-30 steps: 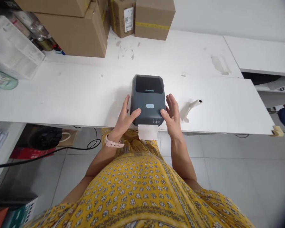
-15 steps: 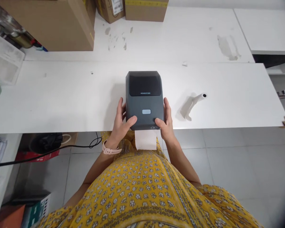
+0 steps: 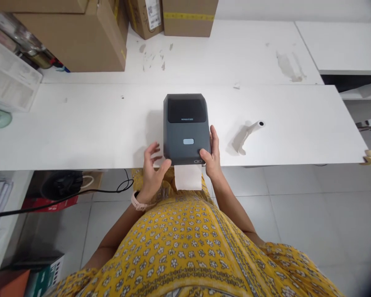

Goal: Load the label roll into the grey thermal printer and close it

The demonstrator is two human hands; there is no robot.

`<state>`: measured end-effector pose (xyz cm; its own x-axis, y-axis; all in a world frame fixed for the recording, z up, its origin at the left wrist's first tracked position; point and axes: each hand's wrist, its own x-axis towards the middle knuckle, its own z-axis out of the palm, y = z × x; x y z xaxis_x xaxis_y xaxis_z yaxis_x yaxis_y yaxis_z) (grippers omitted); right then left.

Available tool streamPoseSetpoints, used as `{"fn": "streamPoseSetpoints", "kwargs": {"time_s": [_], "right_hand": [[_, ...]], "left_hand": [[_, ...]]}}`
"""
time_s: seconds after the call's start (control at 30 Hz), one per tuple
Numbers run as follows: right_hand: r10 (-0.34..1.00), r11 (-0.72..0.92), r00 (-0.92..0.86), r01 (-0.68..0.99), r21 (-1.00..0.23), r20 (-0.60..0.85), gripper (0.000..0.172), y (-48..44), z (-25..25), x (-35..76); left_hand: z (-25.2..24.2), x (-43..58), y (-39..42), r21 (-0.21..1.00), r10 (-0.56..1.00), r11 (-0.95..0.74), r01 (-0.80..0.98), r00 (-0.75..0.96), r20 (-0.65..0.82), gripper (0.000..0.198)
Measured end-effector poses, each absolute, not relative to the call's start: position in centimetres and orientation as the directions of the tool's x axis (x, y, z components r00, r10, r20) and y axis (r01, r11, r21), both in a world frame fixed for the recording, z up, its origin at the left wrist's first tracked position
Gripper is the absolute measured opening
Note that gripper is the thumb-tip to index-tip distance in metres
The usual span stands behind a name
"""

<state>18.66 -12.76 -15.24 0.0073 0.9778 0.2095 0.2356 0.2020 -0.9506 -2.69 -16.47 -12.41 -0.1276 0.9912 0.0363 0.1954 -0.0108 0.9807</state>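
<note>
A dark grey label printer (image 3: 186,128) sits at the front edge of a white table (image 3: 80,132). A white strip of label paper (image 3: 188,177) hangs out of its front slot, over the table edge. My right hand (image 3: 212,154) grips the printer's right front corner, thumb on top, fingers along the side. My left hand (image 3: 153,169) hovers just off the printer's left front corner with fingers spread and nothing in it. A pale watch sits on that wrist.
A small white paper roll core (image 3: 249,132) lies on the table right of the printer. Cardboard boxes (image 3: 80,37) stand at the back left, a clear plastic bin (image 3: 9,82) at the left edge. Under the table are a black cable (image 3: 64,198) and a dark bag.
My left hand has come off the printer's left side and drawn back toward me, fingers opening. My right hand stays on the right corner. The view shifted slightly.
</note>
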Motion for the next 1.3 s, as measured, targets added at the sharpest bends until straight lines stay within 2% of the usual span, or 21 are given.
{"fn": "streamPoseSetpoints", "kwargs": {"time_s": [0.03,0.1,0.17,0.27,0.5,0.63,0.7,0.8,0.87,1.0,1.07,1.13,1.2,1.3], "right_hand": [[0.975,0.208,0.022,0.242,-0.948,0.22,0.084,-12.7,-15.5,18.6],[0.97,0.22,0.043,0.248,-0.944,0.237,0.083,-12.6,-16.0,18.5],[0.967,0.23,0.052,0.234,-0.945,0.249,0.083,-12.5,-16.4,18.3],[0.965,0.239,0.057,0.209,-0.948,0.256,0.083,-12.4,-16.5,18.3],[0.957,0.27,0.035,0.248,-0.931,0.287,0.082,-12.2,-16.9,18.3],[0.956,0.259,0.059,0.279,-0.925,0.286,0.079,-12.8,-15.9,18.1],[0.94,0.281,0.073,0.384,-0.88,0.332,0.068,-13.4,-14.4,18.1],[0.898,0.344,0.002,0.622,-0.704,0.44,0.042,-14.2,-11.5,18.2],[0.875,0.391,-0.103,0.726,-0.566,0.474,0.031,-14.3,-9.8,18.4],[0.855,0.436,-0.235,0.807,-0.397,0.461,0.028,-14.0,-8.5,18.3],[0.85,0.446,-0.263,0.82,-0.358,0.457,0.028,-13.6,-8.7,18.1],[0.842,0.46,-0.285,0.822,-0.336,0.458,0.029,-13.2,-8.8,17.8],[0.84,0.468,-0.299,0.821,-0.327,0.452,0.028,-13.0,-8.7,17.6],[0.855,0.462,-0.292,0.805,-0.371,0.429,0.028,-13.1,-8.4,17.9]], "left_hand": [[-12.7,-2.9,-17.5,0.977,0.988,0.033,0.211,-0.155,0.0,0.057],[-13.1,-3.1,-19.1,0.962,0.986,0.165,0.22,-0.028,-0.162,0.043],[-13.5,-2.8,-19.9,0.938,0.923,0.293,0.187,0.201,-0.329,0.042],[-13.8,-1.8,-19.7,0.911,0.828,0.405,0.075,0.393,-0.401,0.047],[-12.4,-0.3,-19.5,0.846,0.79,0.524,-0.096,0.426,-0.441,0.043],[-12.6,-0.6,-19.8,0.868,0.806,0.495,-0.046,0.397,-0.439,0.039],[-13.1,-1.0,-19.7,0.888,0.819,0.459,0.03,0.373,-0.436,0.037],[-13.3,-2.2,-19.2,0.911,0.818,0.379,0.164,0.4,-0.413,0.036],[-13.0,-3.4,-18.8,0.926,0.843,0.305,0.223,0.389,-0.372,0.037],[-11.9,-5.5,-18.1,0.941,0.97,0.163,0.295,0.127,-0.208,0.034],[-11.4,-5.9,-17.7,0.94,0.995,0.103,0.325,-0.03,-0.099,0.032],[-11.0,-5.6,-17.2,0.937,0.993,0.017,0.348,-0.118,0.025,0.031],[-10.6,-4.9,-16.6,0.926,0.983,-0.101,0.365,-0.105,0.149,0.038],[-10.5,-3.4,-16.0,0.9,0.97,-0.236,0.367,0.042,0.238,0.064]]}}
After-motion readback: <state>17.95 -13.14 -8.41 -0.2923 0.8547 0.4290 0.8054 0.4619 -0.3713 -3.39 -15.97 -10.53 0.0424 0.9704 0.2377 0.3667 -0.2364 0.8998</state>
